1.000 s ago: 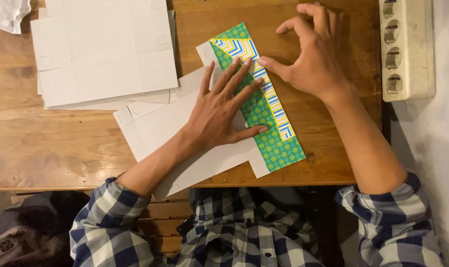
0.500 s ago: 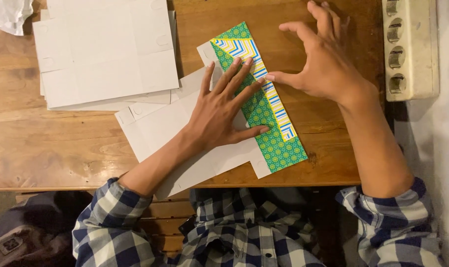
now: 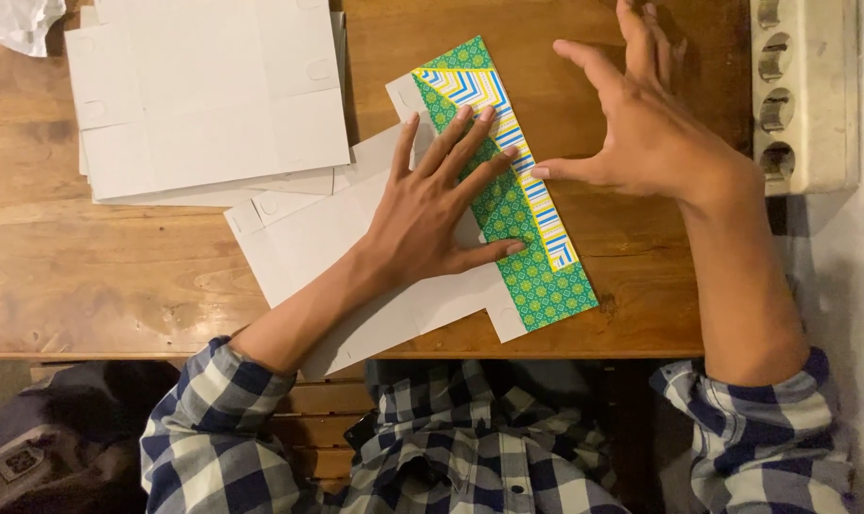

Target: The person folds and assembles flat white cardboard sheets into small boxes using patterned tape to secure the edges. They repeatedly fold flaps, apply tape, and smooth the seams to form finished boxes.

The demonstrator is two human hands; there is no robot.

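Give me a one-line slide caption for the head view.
Left hand flat on a green-patterned carton flap, right hand touching its edge by thumb.

The left hand lies flat, palm down, fingers spread, near the tabletop's front edge. The right hand hovers arched, fingers open, thumb pointing left.

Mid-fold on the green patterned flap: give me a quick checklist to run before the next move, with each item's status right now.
1. Left hand flat on the folded green flap, fingers spread: ok.
2. Right hand at the flap's edge: only the thumb tip is at it, other fingers lifted: not ok.
3. White cardboard sheet fully on the wooden table: its near corner overhangs the front edge: not ok.
4. Stack of blank sheets apart from the working sheet: cannot tell, they seem to overlap.
5. Power strip away from the flap: ok.
6. Crease sharp along its length: cannot tell.
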